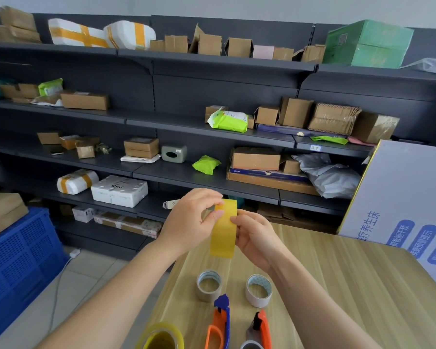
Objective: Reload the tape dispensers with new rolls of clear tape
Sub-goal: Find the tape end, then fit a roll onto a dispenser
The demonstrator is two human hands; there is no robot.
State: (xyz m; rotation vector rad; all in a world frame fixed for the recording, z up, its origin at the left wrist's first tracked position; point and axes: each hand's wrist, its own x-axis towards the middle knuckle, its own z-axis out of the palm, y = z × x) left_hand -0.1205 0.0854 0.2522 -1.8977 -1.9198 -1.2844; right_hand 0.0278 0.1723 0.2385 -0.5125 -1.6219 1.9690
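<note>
The left hand [191,217] pinches the top edge of a yellowish tape roll [223,238] held upright above the wooden table [337,285]; the right hand [256,239] grips its right side. Nearer stand a grey core [209,287] and a white core [258,292], then an orange dispenser [219,323] (blue-tipped).

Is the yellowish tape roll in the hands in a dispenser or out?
Out. The left hand and right hand hold the tape roll in the air above the table; both orange dispensers lie on it.
</note>
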